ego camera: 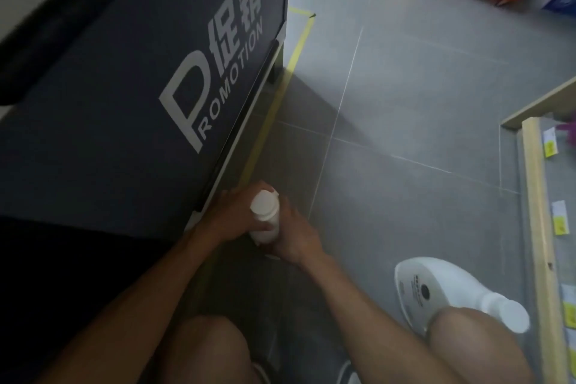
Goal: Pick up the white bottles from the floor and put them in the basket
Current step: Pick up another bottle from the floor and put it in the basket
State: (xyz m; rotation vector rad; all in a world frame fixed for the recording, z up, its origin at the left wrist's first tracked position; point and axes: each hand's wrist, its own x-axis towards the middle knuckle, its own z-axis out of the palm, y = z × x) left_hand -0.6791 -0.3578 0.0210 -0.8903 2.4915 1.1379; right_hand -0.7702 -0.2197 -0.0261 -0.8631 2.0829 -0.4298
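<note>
Head view, person crouching on a grey tiled floor. A small white bottle, cylindrical with a round white cap facing the camera, is held between both hands just above the floor, close to the lower corner of a dark stand printed "PROMOTION". Its body is plain and glossy, and no label can be read. The left hand wraps the bottle from the stand side, fingers curled behind the cap and thumb laid across the lower body. The right hand closes on the opposite side, fingers running up along the bottle wall. Both forearms reach forward and converge on it from between the bare knees. A second, larger white bottle lies on its side on the floor well to the right, touched by neither hand. It has a broad flat body bearing a small printed label with a dark dot, and its white cap points toward the right knee. A strip of yellow tape runs along the floor beside the stand, and a wooden shelf with price tags borders the right edge.
</note>
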